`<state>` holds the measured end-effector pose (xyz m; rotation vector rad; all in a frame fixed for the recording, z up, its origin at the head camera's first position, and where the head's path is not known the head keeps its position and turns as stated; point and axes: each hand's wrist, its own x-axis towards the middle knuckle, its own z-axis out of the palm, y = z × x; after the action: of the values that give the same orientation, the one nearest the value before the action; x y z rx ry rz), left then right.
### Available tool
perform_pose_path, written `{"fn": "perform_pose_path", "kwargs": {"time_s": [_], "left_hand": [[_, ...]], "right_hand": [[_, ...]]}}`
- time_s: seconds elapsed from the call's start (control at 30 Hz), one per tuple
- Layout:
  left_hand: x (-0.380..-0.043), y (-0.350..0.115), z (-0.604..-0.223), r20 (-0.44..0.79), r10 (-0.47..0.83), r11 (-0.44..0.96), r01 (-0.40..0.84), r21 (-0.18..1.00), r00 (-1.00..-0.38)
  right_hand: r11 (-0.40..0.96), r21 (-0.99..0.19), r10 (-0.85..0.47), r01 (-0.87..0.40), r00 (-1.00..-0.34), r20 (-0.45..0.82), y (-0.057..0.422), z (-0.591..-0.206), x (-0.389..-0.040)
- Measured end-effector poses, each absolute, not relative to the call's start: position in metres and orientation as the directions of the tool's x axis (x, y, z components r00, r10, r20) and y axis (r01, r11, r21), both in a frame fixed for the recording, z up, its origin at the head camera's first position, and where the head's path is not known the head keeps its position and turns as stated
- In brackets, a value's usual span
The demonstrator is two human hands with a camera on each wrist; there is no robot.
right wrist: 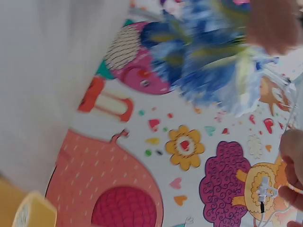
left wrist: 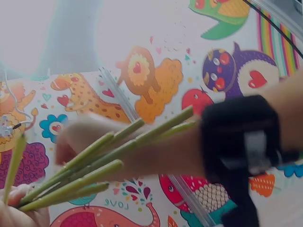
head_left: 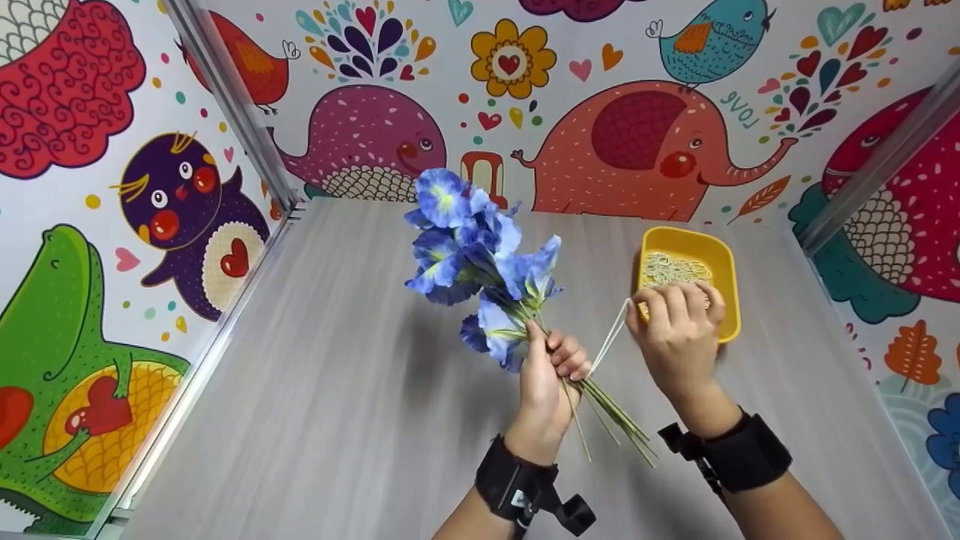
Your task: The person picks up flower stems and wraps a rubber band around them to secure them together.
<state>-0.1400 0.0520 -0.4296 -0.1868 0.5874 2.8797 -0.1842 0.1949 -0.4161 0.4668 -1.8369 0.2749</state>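
Observation:
A bunch of artificial blue irises (head_left: pixel 469 240) is tilted up to the left in my left hand (head_left: pixel 546 379). That hand grips the green stems (head_left: pixel 619 416) just below the blooms, and their cut ends stick out toward the lower right. A pale rubber band (head_left: pixel 610 337) is looped at the stems beside my left fingers and stretches up to my right hand (head_left: pixel 679 341). My right hand pinches its far end, drawing it taut. In the left wrist view the stem ends (left wrist: pixel 102 165) fan out in front of the blurred right forearm.
Behind my right hand stands a yellow plastic tray (head_left: pixel 731 289) holding many pale rubber bands (head_left: pixel 675 268). The light wood-grain table (head_left: pixel 322 390) is bordered by cartoon-printed panels (head_left: pixel 480 142) at the back and sides. Each wrist wears a black strap (head_left: pixel 750 454) with a camera.

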Motion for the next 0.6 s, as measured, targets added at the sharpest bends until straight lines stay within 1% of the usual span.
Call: {"fn": "perform_pose_path", "kwargs": {"time_s": [0.1,0.2,0.3,0.4,0.47,0.53,0.6], "left_hand": [[-0.139,0.051,-0.427,-0.153,0.172,-0.910,-0.216,0.353,-0.973],[-0.138,0.050,-0.425,-0.164,0.177,-0.912,-0.224,0.343,-0.970],[-0.136,0.050,-0.424,-0.168,0.183,-0.914,-0.230,0.335,-0.969],[-0.135,0.051,-0.423,-0.158,0.169,-0.923,-0.213,0.322,-0.973],[-0.135,0.051,-0.423,-0.154,0.155,-0.927,-0.198,0.318,-0.976],[-0.134,0.052,-0.423,-0.158,0.156,-0.928,-0.199,0.315,-0.975],[-0.133,0.054,-0.423,-0.167,0.172,-0.922,-0.219,0.318,-0.971]], "right_hand": [[0.930,0.079,-0.202,-0.359,-0.321,0.925,0.202,-0.421,-0.185],[0.943,0.117,-0.242,-0.313,-0.400,0.884,0.208,-0.427,-0.187],[0.939,0.164,-0.297,-0.304,-0.471,0.831,0.214,-0.432,-0.189],[0.928,0.186,-0.337,-0.322,-0.516,0.788,0.219,-0.437,-0.191],[0.927,0.162,-0.334,-0.338,-0.547,0.767,0.222,-0.440,-0.193],[0.931,0.104,-0.308,-0.349,-0.601,0.737,0.225,-0.441,-0.195],[0.930,-0.043,-0.242,-0.365,-0.696,0.676,0.227,-0.440,-0.198]]}}
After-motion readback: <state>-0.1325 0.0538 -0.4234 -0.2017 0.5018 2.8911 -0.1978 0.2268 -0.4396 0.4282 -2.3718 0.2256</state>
